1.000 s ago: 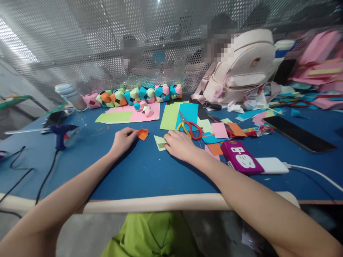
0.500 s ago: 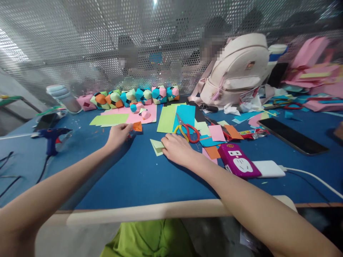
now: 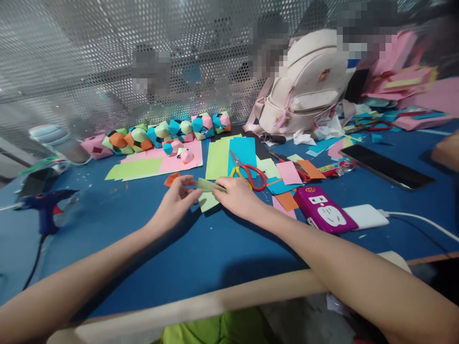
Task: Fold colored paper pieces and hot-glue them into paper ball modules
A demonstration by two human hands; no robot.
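Note:
My right hand (image 3: 238,193) grips a light green folded piece of paper (image 3: 209,185) between its fingers, just above the blue table. A pale green sheet (image 3: 208,202) shows directly beneath it, and whether the two are one piece I cannot tell. At the left end of the paper is my left hand (image 3: 179,195), thumb and fingers apart, the thumb tip close to its edge. Behind the left hand lies a small orange folded paper piece (image 3: 172,179), partly hidden. Scissors (image 3: 247,173) with red and yellow handles rest on coloured sheets behind my right hand.
Folded paper balls (image 3: 158,134) line the back, near a bottle (image 3: 62,143). A blue glue gun (image 3: 48,208) stands at left. To the right are paper squares (image 3: 289,173), a purple power socket (image 3: 321,210), a phone (image 3: 385,165), a backpack (image 3: 304,86) and another person's hand (image 3: 446,152).
My left hand has let go of the orange paper piece and moved right to the green paper. My right hand has lifted the green paper's fold. The view has shifted and tilted.

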